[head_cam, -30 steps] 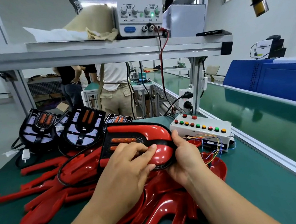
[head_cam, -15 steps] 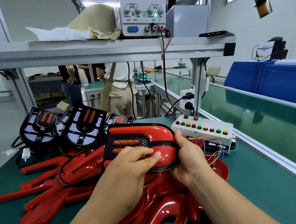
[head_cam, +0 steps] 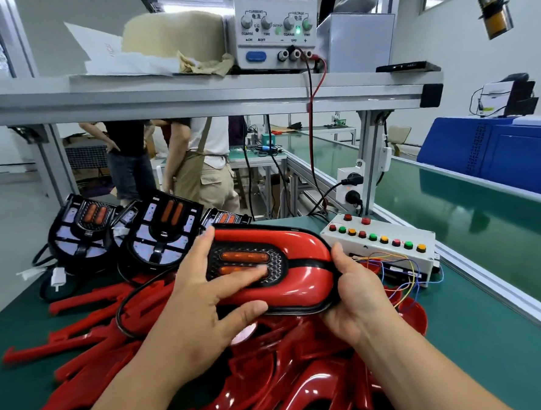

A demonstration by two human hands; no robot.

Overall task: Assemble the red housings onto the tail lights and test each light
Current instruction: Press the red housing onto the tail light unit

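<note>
While the right hand point(head_cam: 357, 297) curls around the rounded right end of the black tail light with two orange lens bars point(head_cam: 244, 257), thumb on the glossy red plastic housing point(head_cam: 300, 241) seated over it, the left hand point(head_cam: 202, 307) lies with straight, spread fingers across the lens face. The unit sits over a pile of loose red housings point(head_cam: 289, 378) on the green bench mat point(head_cam: 493, 349), in front of bare black tail lights point(head_cam: 164, 230) propped at rear left and near the white box of coloured push-buttons point(head_cam: 391, 229).
</note>
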